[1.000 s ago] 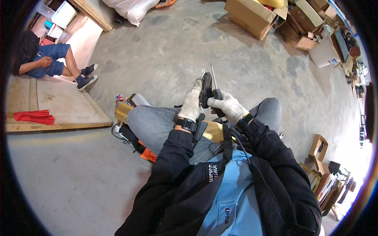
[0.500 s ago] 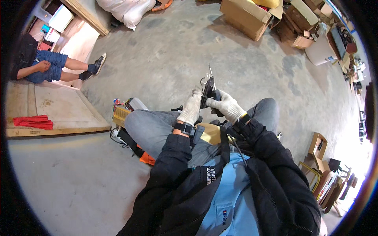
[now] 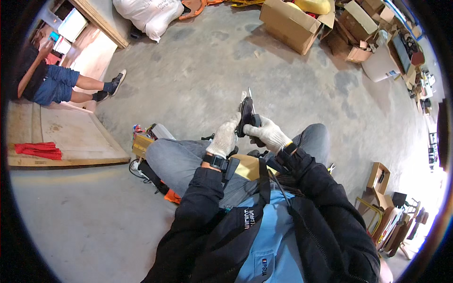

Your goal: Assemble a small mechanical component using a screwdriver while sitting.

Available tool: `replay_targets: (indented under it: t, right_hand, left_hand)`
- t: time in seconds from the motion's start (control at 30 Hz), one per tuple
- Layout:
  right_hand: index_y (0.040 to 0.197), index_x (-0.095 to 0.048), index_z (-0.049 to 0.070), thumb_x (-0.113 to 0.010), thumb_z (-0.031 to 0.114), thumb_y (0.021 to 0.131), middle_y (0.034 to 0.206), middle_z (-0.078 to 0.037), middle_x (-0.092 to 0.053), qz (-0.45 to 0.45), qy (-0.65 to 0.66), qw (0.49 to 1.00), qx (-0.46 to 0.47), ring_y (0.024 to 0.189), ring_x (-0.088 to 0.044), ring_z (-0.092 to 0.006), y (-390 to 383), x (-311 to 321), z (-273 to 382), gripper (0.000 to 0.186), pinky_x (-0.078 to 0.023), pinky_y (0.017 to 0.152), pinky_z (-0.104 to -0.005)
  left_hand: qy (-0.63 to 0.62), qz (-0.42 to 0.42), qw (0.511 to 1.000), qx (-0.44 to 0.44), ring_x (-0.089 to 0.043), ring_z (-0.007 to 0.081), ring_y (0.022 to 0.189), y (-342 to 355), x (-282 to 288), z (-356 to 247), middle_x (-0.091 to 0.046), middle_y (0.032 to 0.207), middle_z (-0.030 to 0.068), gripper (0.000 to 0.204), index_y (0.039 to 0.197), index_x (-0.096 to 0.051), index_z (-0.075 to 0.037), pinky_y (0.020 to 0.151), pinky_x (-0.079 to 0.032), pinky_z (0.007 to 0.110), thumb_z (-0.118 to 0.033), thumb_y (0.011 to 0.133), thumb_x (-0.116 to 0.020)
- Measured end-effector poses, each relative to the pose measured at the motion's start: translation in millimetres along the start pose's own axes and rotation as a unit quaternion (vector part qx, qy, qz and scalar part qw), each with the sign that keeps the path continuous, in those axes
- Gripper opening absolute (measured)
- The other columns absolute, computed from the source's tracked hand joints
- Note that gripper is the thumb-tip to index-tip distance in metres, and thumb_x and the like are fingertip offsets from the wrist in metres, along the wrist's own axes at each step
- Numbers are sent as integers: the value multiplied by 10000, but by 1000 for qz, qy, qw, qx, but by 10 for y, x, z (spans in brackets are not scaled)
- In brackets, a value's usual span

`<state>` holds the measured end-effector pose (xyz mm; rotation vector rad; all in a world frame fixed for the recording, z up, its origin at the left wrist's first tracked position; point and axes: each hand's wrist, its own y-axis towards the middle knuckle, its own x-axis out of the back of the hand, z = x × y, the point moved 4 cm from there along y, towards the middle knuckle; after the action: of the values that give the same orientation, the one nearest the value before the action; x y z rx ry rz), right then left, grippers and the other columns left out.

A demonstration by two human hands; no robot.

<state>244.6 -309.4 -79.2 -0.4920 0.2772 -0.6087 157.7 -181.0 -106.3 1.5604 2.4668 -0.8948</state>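
Note:
Both hands wear whitish work gloves and meet in front of my lap. My left hand is closed around a black elongated part, which stands tilted upward with a pale piece at its top. My right hand grips the dark handle of what looks like a screwdriver. Its thin metal shaft points away from me, close along the right side of the black part. Whether the shaft touches the part I cannot tell. The gloves hide the lower end of the black part.
Left of my knee lie a gold metal box with wires and an orange item. Red cloth rests on a wooden panel. A person sits at far left. Cardboard boxes and a white sack stand ahead.
The black part has turned in my left hand, showing a broader face; its curved metal piece no longer shows. Both hands sit slightly lower. The seated person has raised a hand.

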Motion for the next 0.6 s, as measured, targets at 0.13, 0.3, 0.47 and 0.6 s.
replay_targets:
  t: [0.13,0.3,0.47,0.6]
  right_hand:
    - [1071,-697,75,-777,340,857,772,-20,-635,-32,-47,988,142,674,-620,-108,-151,36,46,350,-486,552,-282]
    - [1012,-680,56,-780,418,838,761,-38,-646,-29,-175,983,-38,633,-612,-123,-30,-63,-126,413,-509,568,-292]
    - [1055,-645,23,-763,460,787,765,-73,-680,-93,-256,961,-34,649,-685,-179,-167,7,278,526,-536,585,-318]
    - [1184,-594,21,-755,426,784,861,-99,-710,-158,-254,954,6,697,-715,-191,-155,223,329,592,-565,640,-326]
  left_hand:
    - [-48,85,992,82,-637,136,929,-196,-234,-121,-674,1143,53,490,1359,-615,-70,779,-538,301,-447,1083,-467]
    - [-55,14,998,39,-562,106,711,-66,242,284,-685,975,-7,461,1427,-586,-82,610,-431,247,-358,1069,-496]
    - [-155,50,987,2,-690,176,859,35,127,211,-706,1053,77,421,1365,-578,-60,769,-576,318,-319,1034,-562]
    - [-168,52,984,8,-717,265,881,27,152,164,-703,1081,171,404,1370,-538,-7,763,-608,387,-230,1038,-484]
